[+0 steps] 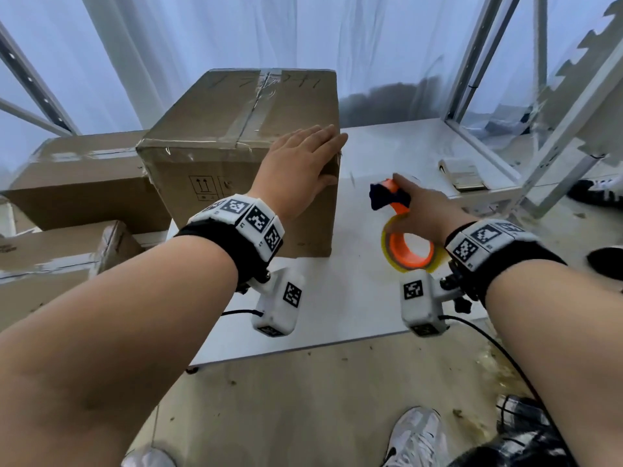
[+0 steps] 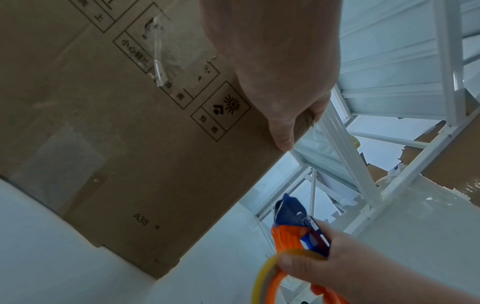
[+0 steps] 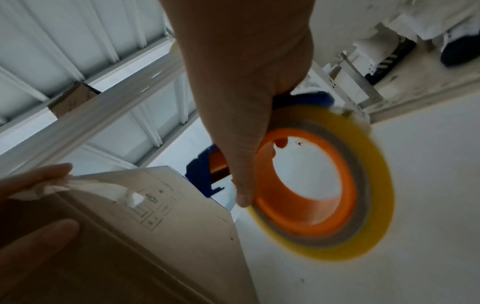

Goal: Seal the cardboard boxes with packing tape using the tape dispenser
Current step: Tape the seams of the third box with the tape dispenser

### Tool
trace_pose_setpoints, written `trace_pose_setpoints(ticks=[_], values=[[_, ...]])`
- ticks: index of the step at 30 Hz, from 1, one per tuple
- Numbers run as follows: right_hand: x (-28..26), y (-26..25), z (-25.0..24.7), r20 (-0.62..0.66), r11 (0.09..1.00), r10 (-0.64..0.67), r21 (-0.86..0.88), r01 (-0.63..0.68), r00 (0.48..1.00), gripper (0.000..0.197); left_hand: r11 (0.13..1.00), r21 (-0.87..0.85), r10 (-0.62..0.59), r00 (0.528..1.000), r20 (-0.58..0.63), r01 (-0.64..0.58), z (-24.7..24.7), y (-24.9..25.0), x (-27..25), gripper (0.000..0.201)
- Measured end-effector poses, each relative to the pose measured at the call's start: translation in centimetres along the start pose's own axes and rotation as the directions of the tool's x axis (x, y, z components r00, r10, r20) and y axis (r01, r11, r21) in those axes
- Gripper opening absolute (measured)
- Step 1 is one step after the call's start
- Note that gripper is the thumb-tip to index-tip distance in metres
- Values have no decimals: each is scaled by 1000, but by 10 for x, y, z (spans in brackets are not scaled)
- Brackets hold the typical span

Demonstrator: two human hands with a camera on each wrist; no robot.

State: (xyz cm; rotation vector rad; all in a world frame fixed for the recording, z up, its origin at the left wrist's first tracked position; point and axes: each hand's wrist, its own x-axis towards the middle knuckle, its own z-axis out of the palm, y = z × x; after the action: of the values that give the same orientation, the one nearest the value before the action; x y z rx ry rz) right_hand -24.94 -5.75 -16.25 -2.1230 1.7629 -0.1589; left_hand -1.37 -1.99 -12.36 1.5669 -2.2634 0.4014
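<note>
The cardboard box (image 1: 242,156) stands upright on the white table (image 1: 371,298), flaps closed, clear tape running down its top seam and over the front edge, handling symbols printed on its side. Just right of the cardboard box, the tape dispenser (image 1: 401,227), orange with a dark blue head, carries a yellowish tape roll (image 3: 363,185), lifted off the table.
</note>
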Motion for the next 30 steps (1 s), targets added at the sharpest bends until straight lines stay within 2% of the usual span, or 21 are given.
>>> trace_pose_setpoints(ticks=[1, 3, 7, 10, 11, 12, 13, 15, 16, 20, 22, 24, 26, 28, 30], values=[[5, 1, 6, -4, 987, 21, 158, -20, 1000, 99, 1000, -6, 7, 1000, -11, -7, 1, 0, -1, 60], [15, 4, 21, 21, 927, 66, 367, -69, 998, 99, 1000, -11, 28, 998, -53, -28, 4, -2, -3, 60], [23, 12, 48, 79, 847, 78, 521, -108, 994, 88, 998, 37, 53, 993, -103, -49, 7, -2, -5, 60], [32, 17, 61, 89, 823, 127, 546, -155, 988, 126, 998, 41, 49, 994, -99, -45, 7, -1, -5, 60], [35, 19, 64, 87, 822, 146, 543, -170, 985, 132, 998, 43, 47, 994, -97, -43, 8, -1, -5, 59], [36, 19, 65, 98, 822, 166, 536, -193, 981, 129, 998, 47, 44, 995, -93, -39, 8, 0, -6, 59], [36, 18, 64, 108, 823, 189, 525, -217, 976, 116, 998, 51, 42, 995, -91, -37, 8, 0, -5, 59], [32, 15, 61, 108, 825, 220, 509, -244, 969, 81, 998, 59, 37, 996, -82, -33, 8, 0, -6, 59], [31, 14, 61, 92, 836, 228, 491, -244, 969, 70, 998, 60, 37, 996, -82, -32, 8, 0, -5, 59], [28, 15, 64, 40, 916, 244, 320, -243, 969, 53, 997, 65, 48, 993, -105, -41, 7, 1, -6, 57], [25, 14, 65, 10, 934, 247, 263, -241, 969, 52, 996, 76, 55, 992, -110, -47, 8, 1, -7, 57], [26, 11, 62, -70, 935, 230, 292, -200, 971, 60, 995, 89, 52, 993, -105, -43, 10, 1, -7, 57], [26, 0, 47, -219, 912, 186, 400, -86, 958, 59, 996, 82, 32, 995, -98, -23, 10, 6, -3, 58], [25, -16, 22, -411, 880, 126, 467, 90, 903, 47, 998, 58, -29, 999, -35, 31, 8, 16, 3, 61], [20, -36, -5, -551, 857, 76, 462, 227, 831, 37, 996, 51, -70, 995, 69, 67, 5, 24, 11, 68]])
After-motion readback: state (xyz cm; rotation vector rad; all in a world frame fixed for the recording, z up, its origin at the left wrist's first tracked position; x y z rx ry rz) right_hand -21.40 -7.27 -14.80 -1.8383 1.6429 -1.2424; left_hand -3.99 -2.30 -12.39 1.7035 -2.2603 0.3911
